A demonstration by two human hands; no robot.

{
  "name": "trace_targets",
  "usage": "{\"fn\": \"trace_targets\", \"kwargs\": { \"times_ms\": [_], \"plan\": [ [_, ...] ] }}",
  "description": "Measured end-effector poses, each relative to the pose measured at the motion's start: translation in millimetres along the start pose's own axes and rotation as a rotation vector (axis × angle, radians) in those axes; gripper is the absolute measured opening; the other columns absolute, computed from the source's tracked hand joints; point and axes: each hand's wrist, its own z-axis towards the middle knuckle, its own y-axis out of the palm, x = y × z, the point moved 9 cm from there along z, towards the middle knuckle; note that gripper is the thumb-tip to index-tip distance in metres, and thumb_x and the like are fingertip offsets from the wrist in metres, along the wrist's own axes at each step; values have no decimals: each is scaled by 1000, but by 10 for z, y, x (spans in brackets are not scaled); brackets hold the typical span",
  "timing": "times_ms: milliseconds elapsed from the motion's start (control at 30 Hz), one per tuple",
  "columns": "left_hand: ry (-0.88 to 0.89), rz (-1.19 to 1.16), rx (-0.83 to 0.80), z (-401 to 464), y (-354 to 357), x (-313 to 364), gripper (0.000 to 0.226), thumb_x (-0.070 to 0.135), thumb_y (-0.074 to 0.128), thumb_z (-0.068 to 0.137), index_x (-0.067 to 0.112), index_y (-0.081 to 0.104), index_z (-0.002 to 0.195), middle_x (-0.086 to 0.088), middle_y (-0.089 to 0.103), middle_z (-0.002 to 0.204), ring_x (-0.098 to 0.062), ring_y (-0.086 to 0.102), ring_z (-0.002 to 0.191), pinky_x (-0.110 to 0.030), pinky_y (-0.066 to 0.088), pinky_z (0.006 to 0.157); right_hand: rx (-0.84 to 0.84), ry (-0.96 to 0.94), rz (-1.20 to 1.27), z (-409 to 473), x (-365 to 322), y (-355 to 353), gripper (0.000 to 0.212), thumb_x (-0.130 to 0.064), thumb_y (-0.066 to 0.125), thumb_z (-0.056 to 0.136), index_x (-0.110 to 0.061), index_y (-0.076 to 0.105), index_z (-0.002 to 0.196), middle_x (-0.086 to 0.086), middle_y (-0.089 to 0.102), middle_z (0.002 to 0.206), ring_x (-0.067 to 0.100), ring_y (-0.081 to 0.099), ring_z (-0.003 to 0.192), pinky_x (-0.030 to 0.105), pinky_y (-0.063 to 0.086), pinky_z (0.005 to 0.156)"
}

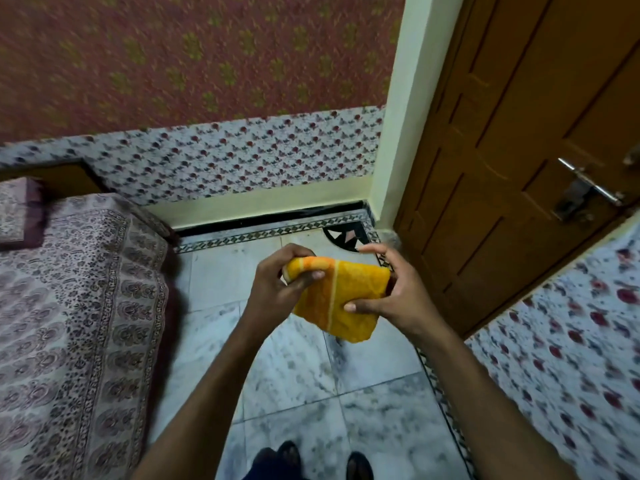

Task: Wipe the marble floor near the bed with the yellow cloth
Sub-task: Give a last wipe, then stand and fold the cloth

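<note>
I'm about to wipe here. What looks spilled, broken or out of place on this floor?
Nothing stands out. The marble floor shows only grey veining, and the yellow cloth is folded between the left hand and right hand.

The marble floor (294,368) is lying open between the bed (79,306) on the left and the door (512,168) on the right.

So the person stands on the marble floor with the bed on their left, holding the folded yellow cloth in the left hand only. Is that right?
Not quite. The head view shows both hands on the yellow cloth: the left hand grips its upper edge and the right hand pinches its side. The marble floor and the bed on the left are as stated.
</note>
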Motion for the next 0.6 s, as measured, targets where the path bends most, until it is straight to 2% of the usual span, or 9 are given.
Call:
{"fn": "trace_targets", "kwargs": {
  "times_ms": [67, 133, 167, 233, 300, 400, 467, 567, 600],
  "plan": [
    [-18, -49, -19, -43, 31, -19, 22, 23, 81, 90, 19, 67, 107, 13, 69, 101, -3, 67, 94, -15, 52, 78, 73, -26, 90, -117, 17, -78, 76, -7, 101, 55, -27, 70, 122, -4, 72, 121, 19, 72, 105, 41, 65, 76],
    [-130, -154, -85, -106, 92, -119, 39, 35, 76, 90, 23, 58, 122, 13, 63, 114, -5, 67, 93, -22, 57, 75, 180, -46, 204, -218, 18, -160, 71, 4, 96, 58, -12, 69, 122, 1, 80, 103, 20, 77, 96, 38, 65, 71],
    [-199, -232, -148, -166, 162, -174, 51, 32, 78, 89, 26, 51, 132, 11, 59, 121, -7, 68, 92, -25, 59, 73, 225, -38, 270, -264, 43, -185, 70, 11, 92, 61, -7, 67, 123, 2, 82, 96, 20, 79, 90, 36, 64, 68],
    [-281, -362, -290, -276, 315, -243, 76, 17, 84, 86, 33, 39, 145, -1, 53, 136, -17, 73, 102, -34, 64, 77, 321, -15, 388, -355, 105, -230, 69, 17, 87, 62, -3, 65, 125, 3, 82, 91, 22, 80, 86, 34, 64, 65],
    [-324, -422, -365, -358, 405, -290, 85, 10, 86, 85, 40, 35, 146, -16, 55, 134, -30, 74, 109, -43, 65, 81, 419, 11, 434, -455, 174, -268, 71, 8, 89, 59, 0, 66, 125, 6, 82, 94, 31, 79, 93, 37, 64, 67],
    [-384, -473, -384, -402, 491, -281, 65, 21, 80, 91, 46, 39, 135, -17, 64, 118, -31, 75, 103, -47, 65, 78, 564, -11, 374, -688, 250, -341, 55, -1, 89, 60, -7, 72, 112, 3, 81, 91, 28, 78, 91, 38, 65, 71],
    [-366, -444, -431, -419, 617, -231, 44, 27, 72, 97, 43, 44, 127, -10, 63, 117, -24, 73, 100, -41, 63, 72, 663, -40, 296, -912, 296, -424, 40, 0, 89, 70, -13, 73, 105, 3, 81, 94, 24, 77, 92, 38, 65, 74],
    [-198, -375, -509, -435, 871, -60, 13, 23, 68, 102, 28, 65, 113, 8, 66, 113, -13, 68, 103, -33, 56, 69, 787, -32, 157, -1265, 369, -588, 30, -6, 86, 83, -22, 72, 103, -7, 79, 97, 15, 76, 94, 37, 64, 79],
    [-192, -381, -547, -477, 978, -23, 11, 19, 69, 101, 21, 71, 112, 12, 68, 114, -11, 68, 105, -31, 57, 68, 809, -26, 111, -1378, 388, -633, 29, -8, 85, 85, -26, 70, 104, -11, 78, 97, 10, 75, 94, 37, 64, 81]
  ]
}}
